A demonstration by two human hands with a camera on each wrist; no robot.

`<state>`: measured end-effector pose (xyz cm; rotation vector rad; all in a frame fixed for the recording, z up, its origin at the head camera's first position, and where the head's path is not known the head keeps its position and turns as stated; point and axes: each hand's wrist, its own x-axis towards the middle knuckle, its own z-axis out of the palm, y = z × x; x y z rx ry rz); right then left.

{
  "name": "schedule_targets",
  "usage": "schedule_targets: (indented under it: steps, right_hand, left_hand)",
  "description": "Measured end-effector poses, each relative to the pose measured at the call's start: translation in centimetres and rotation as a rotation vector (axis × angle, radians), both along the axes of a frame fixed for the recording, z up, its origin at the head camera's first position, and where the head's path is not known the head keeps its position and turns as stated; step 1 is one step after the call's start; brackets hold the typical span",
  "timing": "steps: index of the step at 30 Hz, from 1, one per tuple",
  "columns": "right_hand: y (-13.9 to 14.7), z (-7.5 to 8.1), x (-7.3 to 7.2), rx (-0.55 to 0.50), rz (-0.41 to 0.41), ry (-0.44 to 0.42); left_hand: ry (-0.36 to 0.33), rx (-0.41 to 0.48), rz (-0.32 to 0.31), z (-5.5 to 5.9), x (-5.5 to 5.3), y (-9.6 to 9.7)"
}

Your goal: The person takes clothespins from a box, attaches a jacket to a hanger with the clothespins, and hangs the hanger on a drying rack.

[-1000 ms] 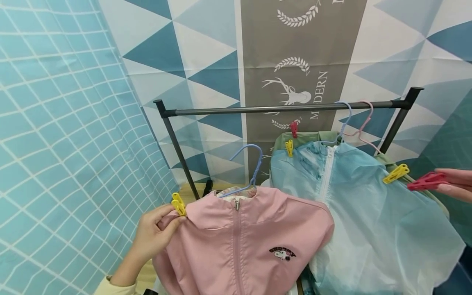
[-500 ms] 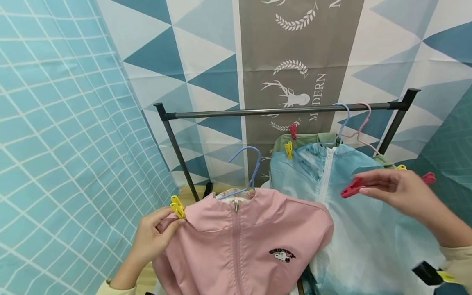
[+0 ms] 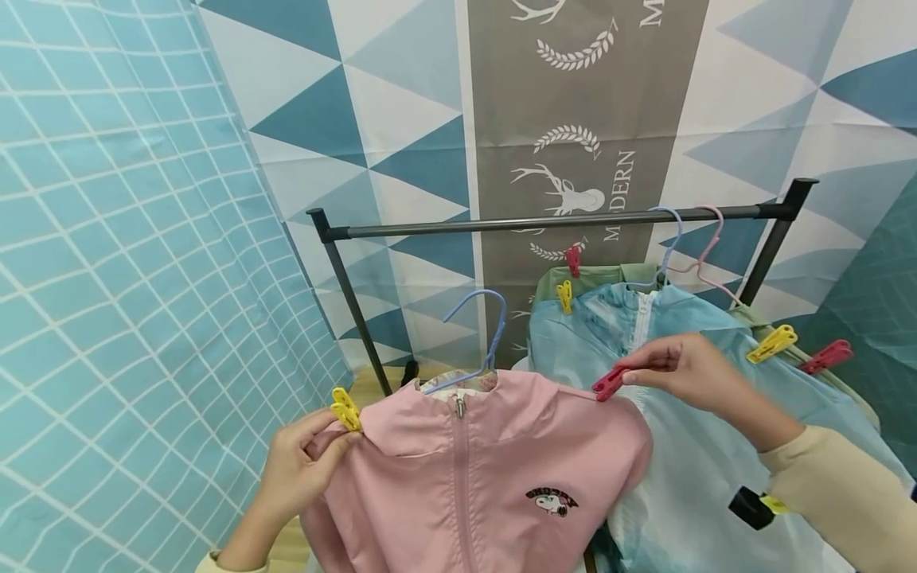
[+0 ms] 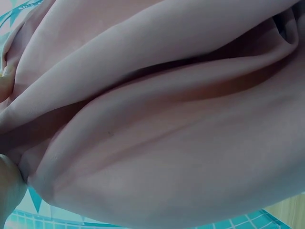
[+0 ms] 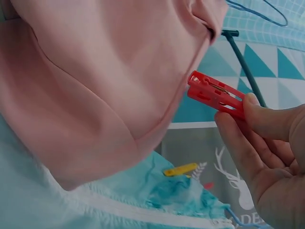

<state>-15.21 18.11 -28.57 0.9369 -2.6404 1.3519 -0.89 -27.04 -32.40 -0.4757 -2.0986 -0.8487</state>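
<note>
A pink zip jacket [image 3: 415,469] with a small dog patch hangs on a blue hanger [image 3: 497,330], whose hook stands free below the rack bar. My left hand [image 3: 297,461] pinches the jacket's left shoulder between thumb and fingers, just under a yellow clothespin [image 3: 345,410] clipped there. In the left wrist view pink folds fill most of the frame. My right hand [image 3: 684,374] pinches a red clothespin [image 5: 217,94] between thumb and fingertips. Its nose is right at the edge of the jacket's right shoulder.
A black rack bar [image 3: 430,228] spans behind the jacket. At its right hang a blue-white jacket [image 3: 688,461] and a green garment [image 3: 598,276], with yellow and red clothespins [image 3: 827,356] on their shoulders. A tiled blue curtain [image 3: 143,318] stands at left.
My right hand has come in from the right edge, carrying the red clothespin across the blue-white jacket to the pink jacket's right shoulder. The left hand keeps its hold on the other shoulder.
</note>
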Motion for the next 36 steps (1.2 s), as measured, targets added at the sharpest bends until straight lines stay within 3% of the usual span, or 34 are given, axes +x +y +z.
schedule_targets:
  steps: [4,13,19,22,26,30,36]
  right_hand:
    - [-0.8,-0.4,-0.5,-0.020,0.073,-0.018]
    - [-1.4,-0.9,-1.3,-0.023,0.246,-0.083]
    - [-1.2,-1.0,-1.6,-0.002,0.291,-0.133]
    - [-1.1,-1.0,-1.6,0.060,0.312,-0.143]
    - [-1.2,-1.5,-1.8,0.139,0.362,-0.077]
    - [-1.5,-2.8,-1.9,0.137,0.388,0.050]
    - [-1.8,-4.3,-1.8,0.093,0.398,0.056]
  left_hand:
    - [0.009,-0.006,0.013,-0.1,0.1,0.0]
    - [0.027,-0.018,-0.032,0.0,0.0,0.1]
    - [-0.046,-0.043,-0.013,0.1,0.2,-0.1]
    - [-0.012,-0.021,-0.028,0.0,0.1,-0.1]
    - [0.036,0.009,-0.049,-0.2,0.0,-0.1]
    - [0.011,-0.004,-0.035,-0.2,0.2,-0.1]
    - [0.024,0.003,-0.047,-0.5,0.2,-0.1]
